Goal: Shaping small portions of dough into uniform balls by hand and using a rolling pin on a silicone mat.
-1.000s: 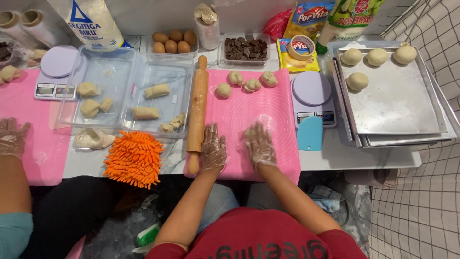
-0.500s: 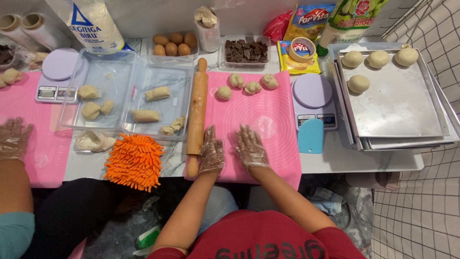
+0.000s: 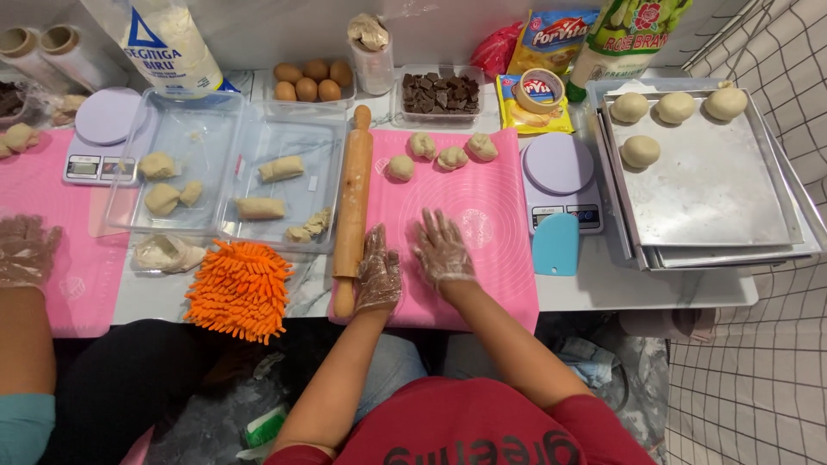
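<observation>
My left hand (image 3: 377, 274) and my right hand (image 3: 441, 250), both in thin clear plastic gloves, lie flat and empty on the near half of a pink silicone mat (image 3: 495, 250). The left hand rests close beside a wooden rolling pin (image 3: 353, 202) that lies lengthwise along the mat's left edge. Several small dough lumps (image 3: 439, 153) sit in a loose row at the mat's far end, well beyond my fingers.
Clear trays (image 3: 284, 138) hold dough pieces beside an orange chenille mitt (image 3: 239, 288). A lilac scale (image 3: 558, 168), a blue scraper (image 3: 555, 245) and metal baking trays (image 3: 715, 207) with dough balls lie right. Eggs, chocolate and flour stand behind. Another person's gloved hand (image 3: 26, 250) rests far left.
My right hand has slid left and slightly forward on the mat, nearer the left hand. The left hand has barely moved.
</observation>
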